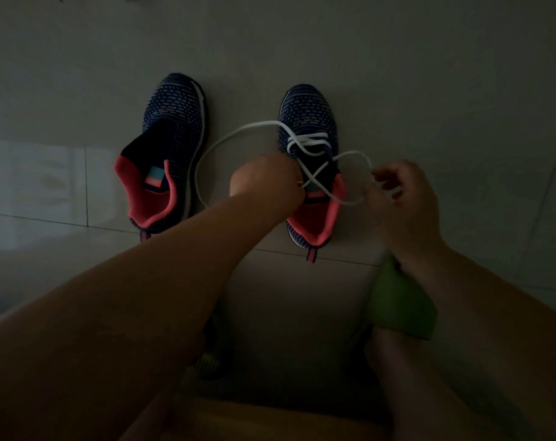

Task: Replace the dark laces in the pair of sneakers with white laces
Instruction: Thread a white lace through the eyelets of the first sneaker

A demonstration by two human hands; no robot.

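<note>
Two dark blue knit sneakers with coral-pink linings stand on the tiled floor, toes pointing away. The left sneaker (171,148) has no lace in it. The right sneaker (311,160) carries a white lace (308,143) threaded through its front eyelets and crossed over the tongue. My left hand (267,181) pinches one lace end at the shoe's left eyelets; a long loop of lace arcs out to the left. My right hand (403,198) holds the other end, looped, just right of the shoe.
The scene is dim. A green slipper (400,303) sits under my right forearm. My bare legs fill the lower frame, above a brown stool edge (270,418). Pale floor tiles (397,74) stretch beyond the shoes.
</note>
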